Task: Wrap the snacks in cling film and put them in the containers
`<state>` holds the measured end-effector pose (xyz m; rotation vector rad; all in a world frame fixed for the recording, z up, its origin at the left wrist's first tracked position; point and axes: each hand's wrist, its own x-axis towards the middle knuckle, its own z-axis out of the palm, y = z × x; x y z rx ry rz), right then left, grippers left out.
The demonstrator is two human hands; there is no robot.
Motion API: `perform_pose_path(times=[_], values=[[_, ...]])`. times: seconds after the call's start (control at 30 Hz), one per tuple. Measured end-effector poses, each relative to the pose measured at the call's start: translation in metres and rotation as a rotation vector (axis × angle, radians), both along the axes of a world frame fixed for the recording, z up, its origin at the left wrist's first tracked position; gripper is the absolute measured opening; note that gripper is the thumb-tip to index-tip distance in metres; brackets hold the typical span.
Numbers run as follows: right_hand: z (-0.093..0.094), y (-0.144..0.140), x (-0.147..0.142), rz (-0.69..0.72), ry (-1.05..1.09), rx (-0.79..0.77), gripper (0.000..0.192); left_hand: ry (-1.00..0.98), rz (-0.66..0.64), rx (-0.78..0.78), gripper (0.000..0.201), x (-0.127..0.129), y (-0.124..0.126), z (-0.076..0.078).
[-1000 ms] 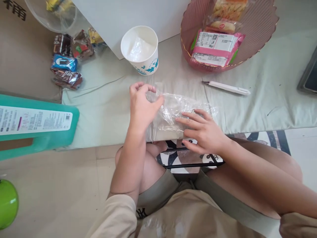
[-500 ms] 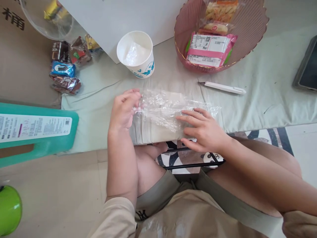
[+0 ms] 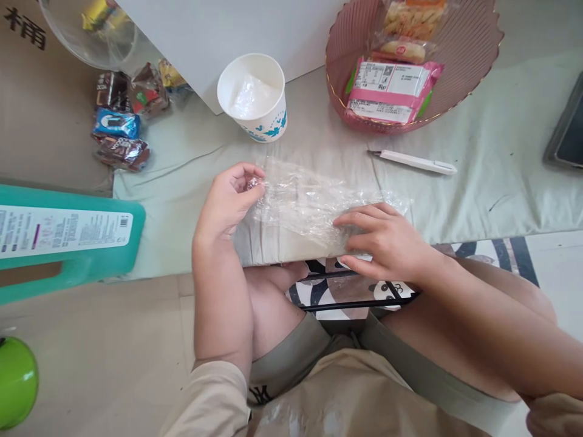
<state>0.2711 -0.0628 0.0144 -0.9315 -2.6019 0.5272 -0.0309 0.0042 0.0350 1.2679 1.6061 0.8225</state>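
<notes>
Crinkled clear plastic film [image 3: 300, 200] lies spread over the cloth-covered table in front of me. My left hand [image 3: 230, 197] has its fingers curled at the film's left end, gripping the edge between thumb and fingers. On the film's right part rests my right hand [image 3: 387, 243], palm down, fingers stretched out and slightly apart. Beyond the film stands a white paper cup [image 3: 266, 124] with a blue leaf pattern, and crumpled clear plastic [image 3: 252, 97] sits inside it. To the right of the cup lies a white pen-shaped cutter [image 3: 416, 162] with a dark tip.
A pink ribbed bowl [image 3: 460, 79] holds several packaged snacks. Wrapped sweets [image 3: 116, 124] lie at the left near a clear round tub [image 3: 91, 54]. A green jug [image 3: 132, 243] stands at the left, and a dark device [image 3: 569, 133] at the right edge.
The film has been spread a little wider and flatter. My left hand has shifted and turned slightly, its thumb now showing, while my right hand has slid a little to the right.
</notes>
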Motion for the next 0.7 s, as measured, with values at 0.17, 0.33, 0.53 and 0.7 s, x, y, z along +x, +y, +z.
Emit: perform_pose_path(times=[0.17, 0.33, 0.53, 0.7], values=[[0.011, 0.007, 0.013, 0.062, 0.037, -0.157, 0.036, -0.345, 0.003, 0.015, 0.037, 0.001, 0.003, -0.005], [0.019, 0.012, 0.02, 0.075, 0.09, -0.244, 0.037, -0.372, -0.068, -0.012, 0.069, 0.005, 0.008, -0.013], [0.018, 0.022, 0.021, -0.257, 0.257, -0.181, 0.025, -0.295, -0.226, 0.044, 0.058, 0.005, 0.007, -0.009], [0.0, 0.053, 0.011, -0.389, 0.394, -0.383, 0.051, -0.373, -0.318, 0.062, 0.051, 0.009, 0.004, -0.003]])
